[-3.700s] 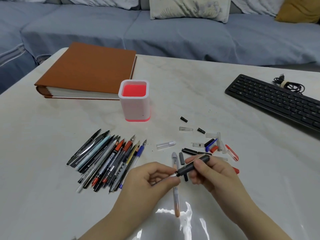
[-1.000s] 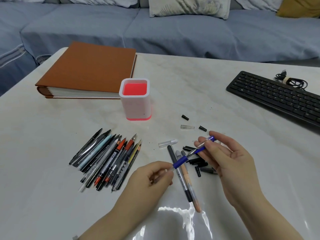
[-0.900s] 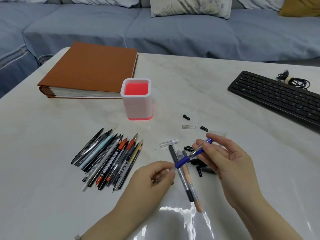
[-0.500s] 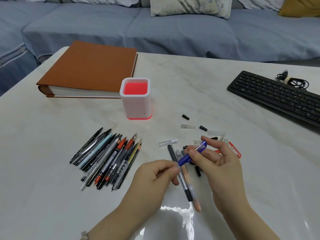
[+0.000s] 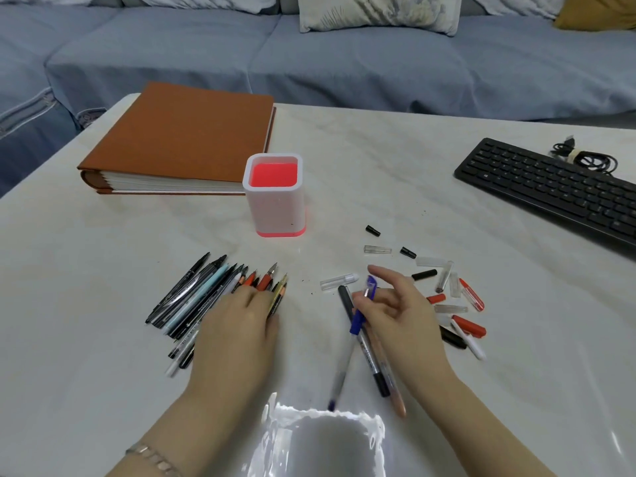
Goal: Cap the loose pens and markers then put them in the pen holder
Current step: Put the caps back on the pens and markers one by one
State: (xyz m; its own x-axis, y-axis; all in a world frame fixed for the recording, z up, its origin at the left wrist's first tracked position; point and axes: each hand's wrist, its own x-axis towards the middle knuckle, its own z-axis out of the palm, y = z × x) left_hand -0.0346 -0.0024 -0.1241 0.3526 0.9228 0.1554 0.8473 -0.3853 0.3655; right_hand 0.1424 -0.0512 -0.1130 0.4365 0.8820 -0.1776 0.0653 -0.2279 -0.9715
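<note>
My right hand (image 5: 399, 315) holds a capped blue pen (image 5: 356, 325) by its upper part, the pen slanting down to the left and blurred at its lower end. Beside it two capped pens (image 5: 373, 359) lie on the table. My left hand (image 5: 241, 325) rests palm down on a row of several uncapped pens and markers (image 5: 203, 297), fingers over their right side. Loose caps (image 5: 451, 301), black, red and clear, lie scattered to the right of my right hand. The white pen holder (image 5: 275, 204) with a red inside stands upright behind the pens.
A brown binder (image 5: 186, 139) lies at the back left, touching the holder's rear. A black keyboard (image 5: 547, 187) and a coiled cable (image 5: 585, 156) are at the far right. A grey sofa runs behind the white table (image 5: 103, 339). Glare sits at the near edge.
The blue cap went onto the blue pen. My left hand let go of it and moved left onto the row of pens. My right hand now holds the pen alone, lower.
</note>
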